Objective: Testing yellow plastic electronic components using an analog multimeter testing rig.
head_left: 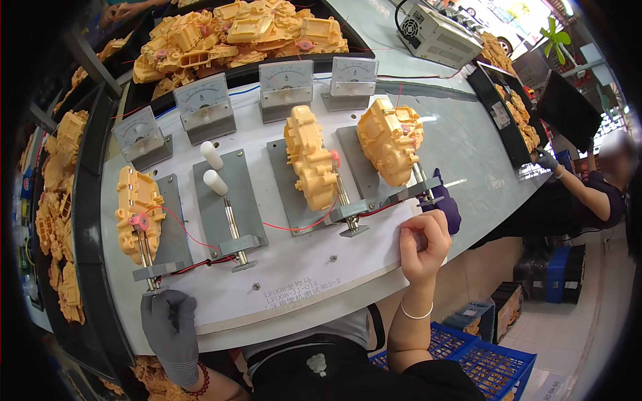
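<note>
A person stands at a curved white test board [294,267] carrying four grey fixture plates in a row, each with a small analogue meter behind it.

The left hand [170,327], in a grey glove, rests at the board's near left edge with its fingers curled over the rim, directly below the leftmost fixture. Just above its fingertips is the grey clamp bar [155,271] of that fixture; whether the glove touches the bar cannot be told. On that plate, just beyond the clamp, lies a yellow plastic gearbox housing [137,210], long and blocky, with ribbed sides, a pink gear at its near end and a thin red wire looping from it to the right.

The right hand [422,244] is bare, with a thin bracelet at the wrist. Its fingers are curled loosely in, holding nothing, at the board's near right edge. Just above and to the left of it sits the clamp [418,190] of the rightmost fixture, which holds a bulkier yellow housing [389,147].

The third plate holds another yellow housing [309,157]. The second plate [224,194] carries only two white pegs.
</note>
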Demonstrator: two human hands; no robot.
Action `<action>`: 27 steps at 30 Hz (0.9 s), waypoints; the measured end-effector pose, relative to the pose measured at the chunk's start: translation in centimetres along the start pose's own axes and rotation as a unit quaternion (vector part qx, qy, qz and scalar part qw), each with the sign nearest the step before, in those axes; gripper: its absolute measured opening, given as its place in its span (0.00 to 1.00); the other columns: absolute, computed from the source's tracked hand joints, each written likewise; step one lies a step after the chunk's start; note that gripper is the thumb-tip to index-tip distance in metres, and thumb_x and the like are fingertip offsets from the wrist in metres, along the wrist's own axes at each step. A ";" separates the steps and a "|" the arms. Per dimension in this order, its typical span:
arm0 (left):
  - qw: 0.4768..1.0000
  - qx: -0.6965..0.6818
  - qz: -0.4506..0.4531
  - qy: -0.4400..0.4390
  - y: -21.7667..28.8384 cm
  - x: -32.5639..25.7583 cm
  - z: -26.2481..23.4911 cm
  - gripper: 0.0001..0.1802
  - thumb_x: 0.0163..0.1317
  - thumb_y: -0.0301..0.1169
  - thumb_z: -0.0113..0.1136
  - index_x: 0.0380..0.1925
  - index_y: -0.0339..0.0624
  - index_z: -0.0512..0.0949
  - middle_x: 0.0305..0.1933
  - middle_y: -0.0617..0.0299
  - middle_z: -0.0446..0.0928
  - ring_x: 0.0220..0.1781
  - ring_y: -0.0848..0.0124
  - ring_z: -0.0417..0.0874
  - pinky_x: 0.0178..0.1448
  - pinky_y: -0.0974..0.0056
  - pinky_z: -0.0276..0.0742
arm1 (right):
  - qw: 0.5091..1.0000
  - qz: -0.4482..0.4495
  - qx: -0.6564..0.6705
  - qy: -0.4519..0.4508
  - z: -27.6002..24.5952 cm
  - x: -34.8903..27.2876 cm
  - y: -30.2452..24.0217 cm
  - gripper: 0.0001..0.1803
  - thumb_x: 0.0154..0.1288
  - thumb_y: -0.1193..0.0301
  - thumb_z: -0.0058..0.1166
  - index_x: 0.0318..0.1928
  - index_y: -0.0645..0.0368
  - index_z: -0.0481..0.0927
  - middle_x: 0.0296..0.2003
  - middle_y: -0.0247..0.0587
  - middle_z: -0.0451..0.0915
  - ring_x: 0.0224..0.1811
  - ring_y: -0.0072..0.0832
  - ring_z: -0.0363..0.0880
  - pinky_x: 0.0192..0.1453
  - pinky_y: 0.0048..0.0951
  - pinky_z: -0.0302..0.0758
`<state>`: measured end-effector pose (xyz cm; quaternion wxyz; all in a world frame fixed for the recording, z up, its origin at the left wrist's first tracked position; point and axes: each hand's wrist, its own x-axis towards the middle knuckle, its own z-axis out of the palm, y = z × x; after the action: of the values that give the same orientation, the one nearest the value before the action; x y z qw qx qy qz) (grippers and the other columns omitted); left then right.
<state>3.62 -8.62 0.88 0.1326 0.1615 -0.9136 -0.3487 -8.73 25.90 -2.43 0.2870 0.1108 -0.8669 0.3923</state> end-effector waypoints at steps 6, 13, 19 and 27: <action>1.000 0.009 -0.010 -0.014 0.0 -0.2 -0.2 0.06 0.57 0.24 0.61 0.29 0.35 0.72 0.30 0.59 0.66 0.27 0.69 0.68 0.31 0.66 0.65 | 1.000 -0.009 0.000 -0.002 0.0 0.1 0.2 0.05 0.41 0.81 0.54 0.24 0.62 0.77 0.23 0.39 0.70 0.26 0.32 0.66 0.30 0.29 0.63; 1.000 0.003 -0.018 -0.008 -0.4 -0.3 0.0 0.06 0.58 0.25 0.61 0.29 0.36 0.72 0.31 0.59 0.66 0.27 0.71 0.67 0.31 0.67 0.64 | 1.000 -0.031 0.000 -0.005 -0.1 -0.2 0.5 0.02 0.50 0.79 0.55 0.27 0.65 0.78 0.25 0.38 0.71 0.26 0.24 0.68 0.29 0.21 0.63; 1.000 0.019 -0.012 -0.004 -0.1 -0.3 0.2 0.07 0.60 0.26 0.59 0.29 0.36 0.71 0.30 0.61 0.65 0.26 0.72 0.64 0.31 0.67 0.61 | 1.000 -0.009 0.012 0.011 0.1 0.0 0.4 0.05 0.43 0.80 0.55 0.25 0.61 0.76 0.21 0.37 0.70 0.25 0.30 0.66 0.29 0.27 0.62; 0.999 0.026 0.014 0.012 -0.5 -0.1 0.4 0.09 0.61 0.27 0.58 0.28 0.36 0.69 0.28 0.62 0.64 0.26 0.72 0.63 0.31 0.67 0.59 | 1.000 -0.013 0.012 0.012 0.2 0.0 0.5 0.05 0.43 0.80 0.55 0.24 0.60 0.76 0.21 0.37 0.69 0.25 0.30 0.64 0.28 0.28 0.61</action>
<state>3.68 -8.69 0.17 0.1442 0.1565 -0.9228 -0.3211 -9.03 26.05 -2.83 0.3009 0.1211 -0.8573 0.3998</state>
